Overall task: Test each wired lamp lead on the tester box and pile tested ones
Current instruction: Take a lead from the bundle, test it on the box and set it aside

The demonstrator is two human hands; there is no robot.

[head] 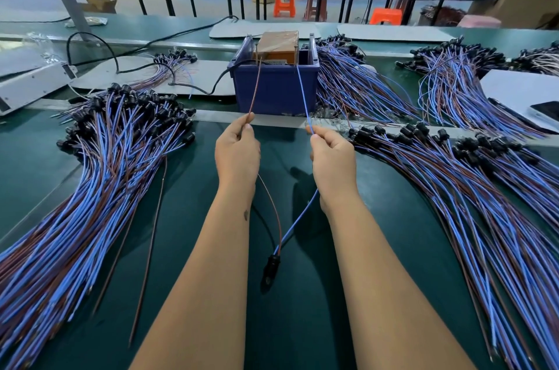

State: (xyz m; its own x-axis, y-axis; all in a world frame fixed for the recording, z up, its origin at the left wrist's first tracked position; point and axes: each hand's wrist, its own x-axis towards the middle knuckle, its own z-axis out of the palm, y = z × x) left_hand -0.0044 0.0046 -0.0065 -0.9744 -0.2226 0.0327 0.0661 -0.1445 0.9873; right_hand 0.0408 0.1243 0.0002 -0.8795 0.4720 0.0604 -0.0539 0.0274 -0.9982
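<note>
My left hand [237, 151] pinches the brown wire [255, 88] of one lamp lead, and my right hand [332, 157] pinches its blue wire [302, 91]. Both wire ends reach up to the top of the blue tester box [275, 88], which holds a brown block. The lead's black lamp socket [271, 266] hangs low between my forearms, above the green table. A large pile of leads [99, 163] lies to my left. Another pile [472, 188] spreads to my right.
More bundles of leads [351, 82] lie behind and right of the box. A black power cable [211, 88] runs into the box from the left. Two loose brown wires [151, 242] lie near my left forearm. A white device [30, 82] sits far left, white paper [520, 91] far right.
</note>
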